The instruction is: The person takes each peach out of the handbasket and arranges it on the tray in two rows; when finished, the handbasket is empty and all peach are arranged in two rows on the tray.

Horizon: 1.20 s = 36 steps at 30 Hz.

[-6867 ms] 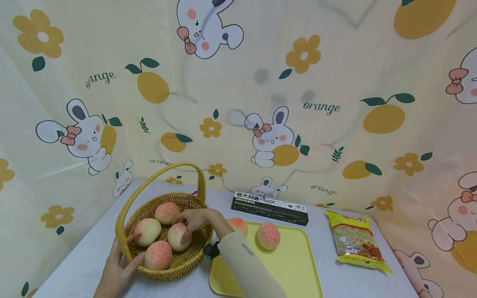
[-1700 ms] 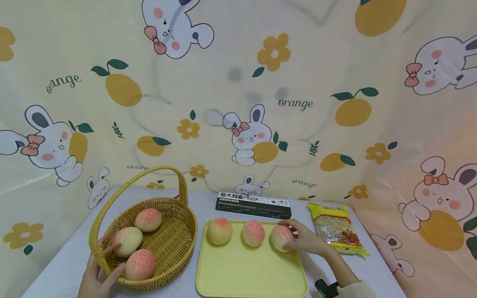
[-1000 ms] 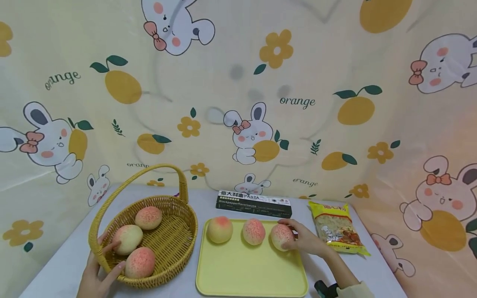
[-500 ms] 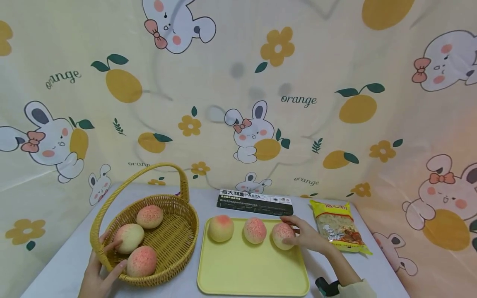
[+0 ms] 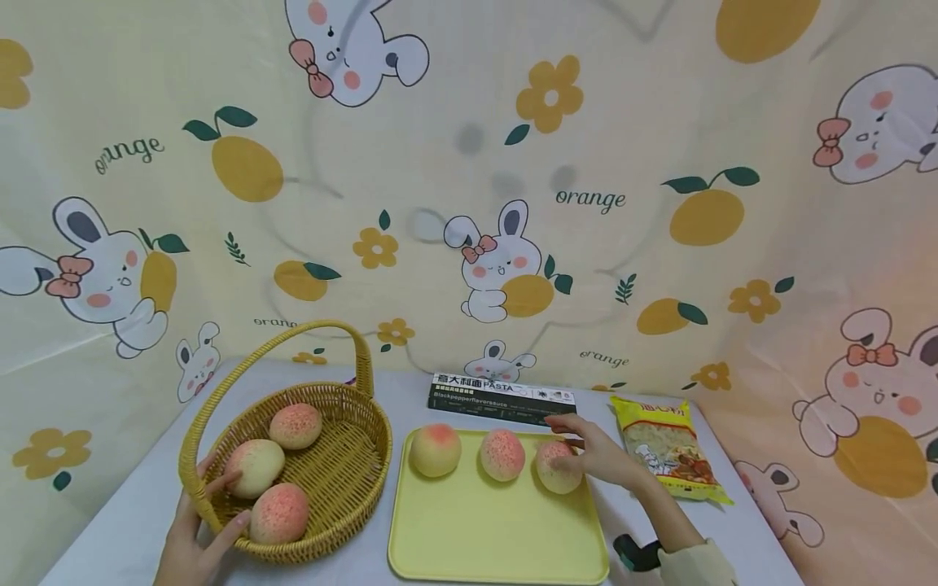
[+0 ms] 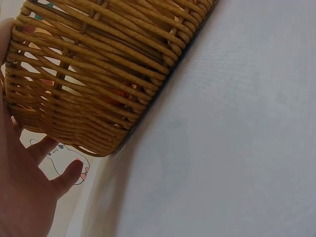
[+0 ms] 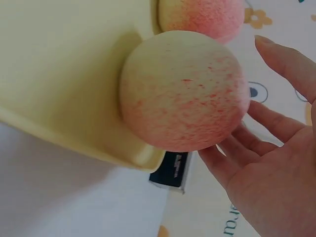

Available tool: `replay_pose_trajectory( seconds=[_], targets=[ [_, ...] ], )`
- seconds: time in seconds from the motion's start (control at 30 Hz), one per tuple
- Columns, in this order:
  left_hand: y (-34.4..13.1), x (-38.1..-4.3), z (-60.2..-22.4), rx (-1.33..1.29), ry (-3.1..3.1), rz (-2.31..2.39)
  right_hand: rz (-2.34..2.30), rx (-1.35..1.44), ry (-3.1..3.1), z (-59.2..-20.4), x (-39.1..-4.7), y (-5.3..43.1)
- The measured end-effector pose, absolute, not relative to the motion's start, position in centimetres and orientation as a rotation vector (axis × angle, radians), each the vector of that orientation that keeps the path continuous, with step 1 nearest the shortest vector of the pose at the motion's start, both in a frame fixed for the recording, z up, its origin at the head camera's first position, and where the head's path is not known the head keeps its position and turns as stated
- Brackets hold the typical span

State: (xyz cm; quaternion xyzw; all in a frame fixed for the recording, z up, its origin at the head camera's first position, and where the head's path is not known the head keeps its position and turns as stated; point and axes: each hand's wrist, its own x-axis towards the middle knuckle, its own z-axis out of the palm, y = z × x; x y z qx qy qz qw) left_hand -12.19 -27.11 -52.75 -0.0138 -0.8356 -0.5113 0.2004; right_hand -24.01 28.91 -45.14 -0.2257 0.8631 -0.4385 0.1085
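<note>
My left hand (image 5: pixel 186 533) grips the near left rim of a wicker basket (image 5: pixel 348 464), fingers reaching over the edge beside the peaches. Inside lie a pale peach (image 5: pixel 255 470) and two pink-speckled ones, a front peach (image 5: pixel 280 514) and a back peach (image 5: pixel 296 426). On the yellow tray (image 5: pixel 498 529) another three stand in a row along the far edge: a left peach (image 5: pixel 436 450), a middle peach (image 5: pixel 502 456) and a right peach (image 5: pixel 560 478). My right hand (image 5: pixel 604 456) is spread beside the right peach; in the right wrist view its thumb is lifted away from that fruit.
A black-and-white pasta box (image 5: pixel 501 399) lies behind the tray, against the printed backdrop (image 5: pixel 469 163). To the right is a yellow food packet (image 5: pixel 670 448), close to my right forearm. The basket's tall arched handle (image 5: pixel 249 358) rises over its left side.
A peach went from the basket to the tray's right end in my right hand. That hand's fingers have now loosened and lifted off it. My left hand keeps hold of the basket.
</note>
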Motion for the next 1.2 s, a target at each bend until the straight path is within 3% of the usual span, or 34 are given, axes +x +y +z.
replay_pose_trajectory(
  seconds=[0.53,1.2],
  targets=[
    [-27.1,-12.3,-52.9,-0.062,-2.360,-1.447,-1.373,-0.792,2.500,-43.7,-25.3,24.9],
    [-27.0,-12.4,-52.9,-0.047,-2.357,-1.480,-1.317,-1.036,2.364,-42.1,-26.7,14.5]
  ],
)
